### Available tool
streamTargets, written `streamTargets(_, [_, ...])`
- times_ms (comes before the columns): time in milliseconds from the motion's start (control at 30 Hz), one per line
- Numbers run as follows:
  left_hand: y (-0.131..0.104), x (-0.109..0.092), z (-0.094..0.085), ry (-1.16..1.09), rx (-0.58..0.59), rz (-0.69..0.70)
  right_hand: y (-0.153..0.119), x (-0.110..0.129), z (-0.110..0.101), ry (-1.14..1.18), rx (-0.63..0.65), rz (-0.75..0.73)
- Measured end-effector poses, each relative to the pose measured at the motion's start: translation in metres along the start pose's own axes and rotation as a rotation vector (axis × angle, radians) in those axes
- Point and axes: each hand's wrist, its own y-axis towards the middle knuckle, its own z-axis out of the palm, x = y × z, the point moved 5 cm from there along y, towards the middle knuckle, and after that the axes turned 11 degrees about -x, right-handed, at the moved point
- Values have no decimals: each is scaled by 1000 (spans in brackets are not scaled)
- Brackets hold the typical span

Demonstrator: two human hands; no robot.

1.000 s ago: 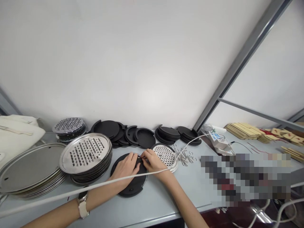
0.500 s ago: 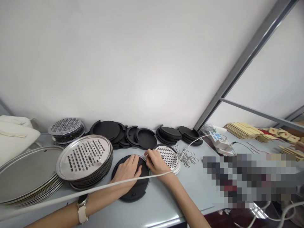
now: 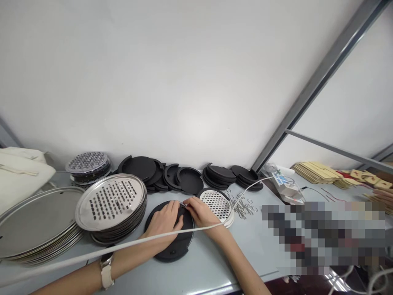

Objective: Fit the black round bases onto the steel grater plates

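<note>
A black round disc (image 3: 172, 249) with a raised partial rim and a thin metal-looking edge on its right side lies flat on the table. My left hand (image 3: 164, 221) rests across its top and holds it down, fingertips near the far edge. At that same edge, the closed fingers of my right hand (image 3: 198, 211) pinch a small silvery wire clip (image 3: 183, 205), mostly covered by fingers. Close on the right is a round perforated plate (image 3: 216, 203) on a white and black stack. A loose heap of wire clips (image 3: 244, 207) sits beyond it.
Stacked grater plates (image 3: 110, 205) and large oval metal plates (image 3: 39, 223) stand left. Black discs (image 3: 139, 170) line the wall. A white cable (image 3: 135, 242) crosses in front of my forearms. Wooden pieces (image 3: 315, 172) lie far right, beside a metal post (image 3: 276, 141).
My right hand has shifted slightly, its fingers now closer to the disc's far edge, where the silvery clip shows. My left hand stays on the disc. The view has moved a little.
</note>
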Motion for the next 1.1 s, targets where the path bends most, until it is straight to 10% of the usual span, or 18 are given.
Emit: streamTargets(1100, [0, -2, 1, -72, 55, 23, -2, 4, -1, -32, 55, 45])
